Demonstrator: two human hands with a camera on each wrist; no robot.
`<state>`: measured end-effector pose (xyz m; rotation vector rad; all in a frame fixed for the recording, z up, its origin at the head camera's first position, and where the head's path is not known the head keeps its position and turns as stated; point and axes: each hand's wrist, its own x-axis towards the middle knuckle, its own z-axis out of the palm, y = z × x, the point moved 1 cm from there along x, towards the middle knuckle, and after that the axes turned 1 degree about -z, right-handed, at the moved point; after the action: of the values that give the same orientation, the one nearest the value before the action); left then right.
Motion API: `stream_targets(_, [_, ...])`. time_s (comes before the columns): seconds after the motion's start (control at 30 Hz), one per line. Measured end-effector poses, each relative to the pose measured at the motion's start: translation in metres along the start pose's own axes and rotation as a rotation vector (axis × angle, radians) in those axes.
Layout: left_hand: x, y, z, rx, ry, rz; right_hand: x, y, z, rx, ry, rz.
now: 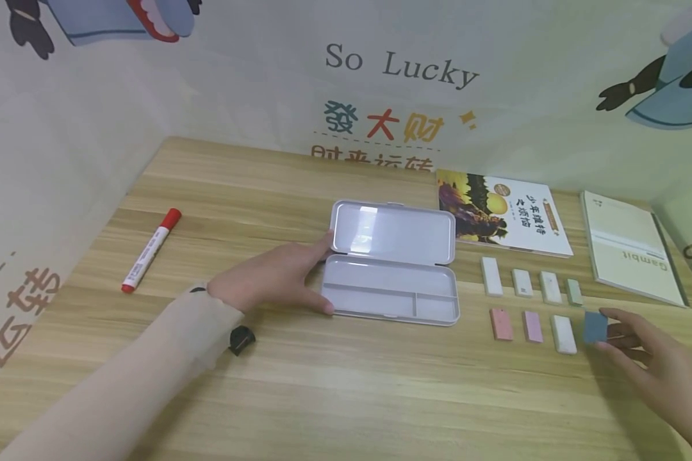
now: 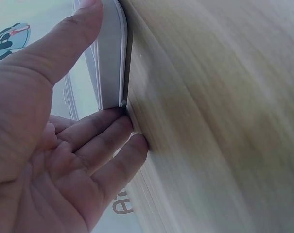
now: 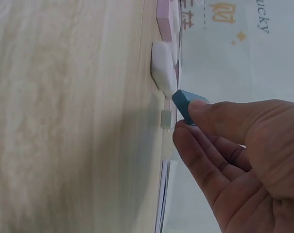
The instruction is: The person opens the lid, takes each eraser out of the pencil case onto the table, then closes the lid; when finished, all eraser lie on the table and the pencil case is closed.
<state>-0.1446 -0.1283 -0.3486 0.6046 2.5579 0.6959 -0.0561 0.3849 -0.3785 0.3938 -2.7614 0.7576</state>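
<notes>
An open white pencil case [image 1: 389, 298] lies on the wooden table, lid folded back, its tray split into compartments by thin dividers. At its left end rests my left hand [image 1: 277, 278]; the thumb lies at the front corner and the fingers reach toward the hinge side. In the left wrist view that thumb lies along the case wall [image 2: 112, 73]. My right hand [image 1: 648, 358] pinches a small blue eraser [image 1: 596, 327] between thumb and fingers, above the table. Beside it lie a white eraser [image 1: 564, 334], a purple eraser [image 1: 533, 326] and a pink eraser [image 1: 502, 324].
Behind these is another row: several white erasers [image 1: 492, 276] and a pale green one [image 1: 574, 292]. Two books, an illustrated one [image 1: 530, 218] and a cream one [image 1: 628, 246], lie at the back right. A red marker [image 1: 150, 253] is at left. Printed cloth [image 1: 254, 83] hangs behind.
</notes>
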Motion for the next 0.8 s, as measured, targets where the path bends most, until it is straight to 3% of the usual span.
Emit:
stream_targets(0.3, [0.000,-0.001,0.001,-0.008,0.010,0.015,-0.009,0.016,0.000,-0.004,-0.060,0.018])
stream_targets(0.8, [-0.002,-0.001,0.001,-0.030,0.008,0.009,-0.001,0.025,-0.004,-0.016,-0.217,0.027])
